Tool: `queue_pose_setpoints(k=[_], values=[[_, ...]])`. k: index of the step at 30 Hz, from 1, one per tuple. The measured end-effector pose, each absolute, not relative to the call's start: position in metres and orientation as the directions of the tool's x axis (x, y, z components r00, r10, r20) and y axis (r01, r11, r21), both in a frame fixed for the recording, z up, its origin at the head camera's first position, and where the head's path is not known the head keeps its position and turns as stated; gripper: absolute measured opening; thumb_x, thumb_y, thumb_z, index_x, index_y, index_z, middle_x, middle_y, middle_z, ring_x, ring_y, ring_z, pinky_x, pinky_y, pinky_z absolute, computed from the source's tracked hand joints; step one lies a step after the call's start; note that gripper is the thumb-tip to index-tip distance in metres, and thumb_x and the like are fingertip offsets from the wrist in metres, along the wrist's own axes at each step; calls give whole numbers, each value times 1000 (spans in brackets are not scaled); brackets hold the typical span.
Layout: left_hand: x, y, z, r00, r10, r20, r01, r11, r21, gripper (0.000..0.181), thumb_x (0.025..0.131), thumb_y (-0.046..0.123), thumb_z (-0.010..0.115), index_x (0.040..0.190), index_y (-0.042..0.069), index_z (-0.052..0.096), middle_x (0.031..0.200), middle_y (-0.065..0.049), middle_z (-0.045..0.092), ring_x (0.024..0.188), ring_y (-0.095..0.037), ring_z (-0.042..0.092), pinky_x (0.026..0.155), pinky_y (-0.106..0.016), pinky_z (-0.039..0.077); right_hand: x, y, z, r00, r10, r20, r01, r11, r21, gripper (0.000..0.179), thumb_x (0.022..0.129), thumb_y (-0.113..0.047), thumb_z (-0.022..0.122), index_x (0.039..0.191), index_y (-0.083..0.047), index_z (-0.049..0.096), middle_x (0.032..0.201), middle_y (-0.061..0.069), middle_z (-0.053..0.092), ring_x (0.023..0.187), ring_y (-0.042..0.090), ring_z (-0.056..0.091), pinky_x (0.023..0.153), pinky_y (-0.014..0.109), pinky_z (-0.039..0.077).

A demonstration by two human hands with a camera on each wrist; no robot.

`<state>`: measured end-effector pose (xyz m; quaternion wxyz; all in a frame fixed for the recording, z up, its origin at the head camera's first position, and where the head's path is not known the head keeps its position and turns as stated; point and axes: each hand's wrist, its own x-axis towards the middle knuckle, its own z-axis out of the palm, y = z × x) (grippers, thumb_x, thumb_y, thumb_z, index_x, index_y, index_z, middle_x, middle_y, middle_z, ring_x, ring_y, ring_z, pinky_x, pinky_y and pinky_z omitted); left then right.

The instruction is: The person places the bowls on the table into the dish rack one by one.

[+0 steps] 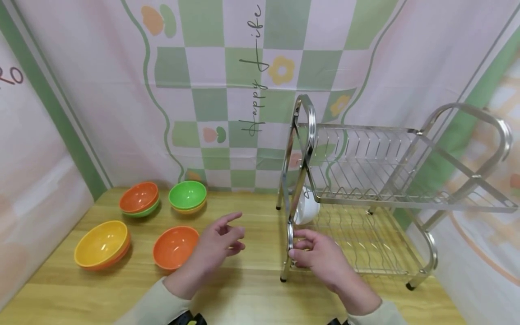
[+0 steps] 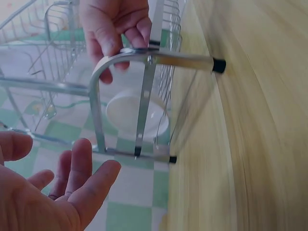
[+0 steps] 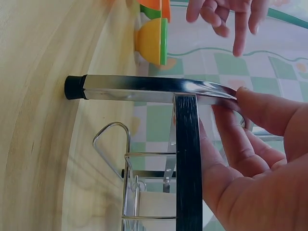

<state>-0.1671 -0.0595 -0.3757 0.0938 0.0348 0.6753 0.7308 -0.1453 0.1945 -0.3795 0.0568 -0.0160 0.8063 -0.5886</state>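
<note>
A two-tier metal dish rack [image 1: 359,203] stands on the right of the table. My right hand [image 1: 321,257] pinches the curved bar at its near left corner, thumb [image 3: 269,113] on one side and fingers on the other. Inside the lower tier, at its left end, a white bowl [image 1: 307,208] leans on its side, partly hidden by the frame. My left hand [image 1: 215,243] hovers over the table between the rack and an orange bowl [image 1: 176,247], holding nothing. Its fingers [image 2: 96,187] are loosely spread, apart from the rack in the left wrist view.
Three bowl stacks stand on the left: yellow over orange [image 1: 103,246], orange over green [image 1: 139,198], and green over yellow [image 1: 188,196]. A patterned cloth [image 1: 243,99] hangs behind the wooden table [image 1: 252,298]. The rack's upper tier [image 1: 365,167] overhangs the lower one.
</note>
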Motion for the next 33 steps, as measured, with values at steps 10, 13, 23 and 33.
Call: queue_pose_setpoints(k=[10,13,23,33], values=[[-160,-85,-373,-986,134,-99,-106,-44,993,52,97,10,65,146,9,48,100,-18,61,83,-30,66,84,-46,58,-146,188,-378,-996,-12,-89,80,342,-936,29,83,6,73,111,3,68,97,10,70,85,25,67,74,33,60],[-158,-92,-374,-986,137,-98,-103,-27,994,54,97,10,64,148,9,43,101,-18,62,82,-29,66,85,-47,58,-146,188,-378,-996,-3,-89,84,311,-947,42,81,7,73,122,2,64,99,9,70,86,26,67,74,36,61],[-151,-123,-373,-990,110,-93,-87,59,995,56,98,12,64,149,9,39,105,-18,61,86,-30,67,83,-43,59,-147,190,-382,-998,-17,-65,60,220,-974,70,82,10,72,146,-7,49,101,12,69,87,30,68,76,39,61],[-148,-180,-356,-997,62,-45,-16,411,911,62,99,26,64,152,8,36,121,-17,59,107,-31,60,88,-41,55,-149,192,-386,-998,-15,-60,55,229,-972,70,82,8,75,145,-8,51,97,16,68,80,29,69,75,38,61]])
